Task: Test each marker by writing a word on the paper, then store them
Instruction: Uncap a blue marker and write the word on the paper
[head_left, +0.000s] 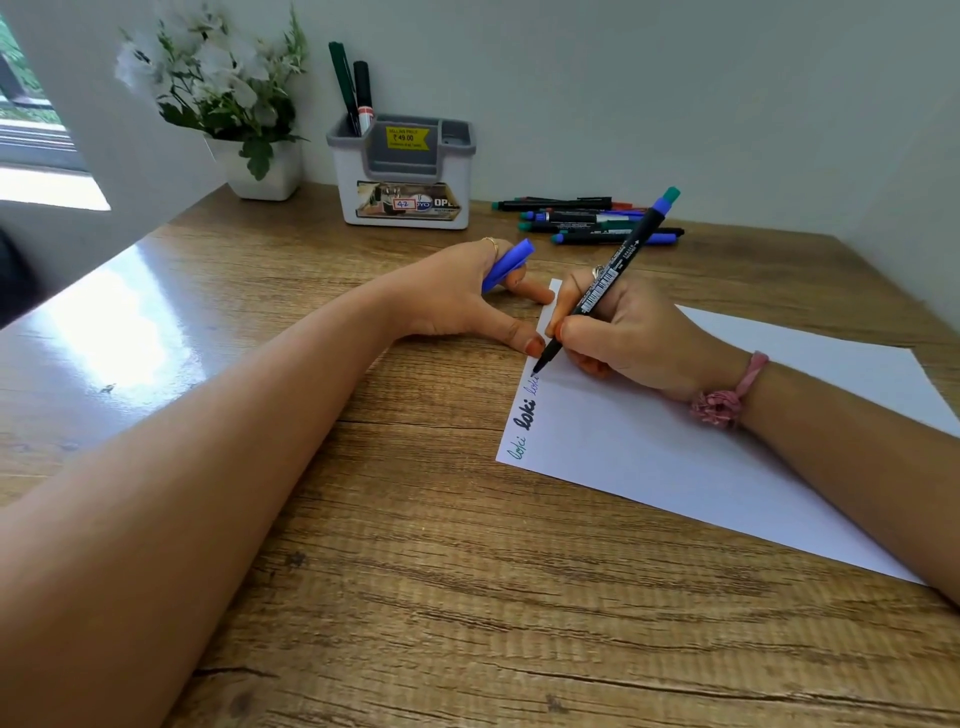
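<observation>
My right hand (623, 332) grips a black marker (608, 280) with a blue and green end, its tip touching the white paper (701, 457) near the left edge. Three written words run along that edge: green, thick black and thin blue. My left hand (467, 296) holds a blue cap (506, 265) between its fingers while the thumb and a fingertip press on the paper's edge. Several more markers (592, 221) lie in a pile at the back of the desk. A white and grey holder (402, 171) at the back has two markers (353, 88) standing in it.
A white pot of white flowers (228, 98) stands left of the holder by the wall. The wooden desk (389, 571) meets walls at the back and right. A bright window is at the far left.
</observation>
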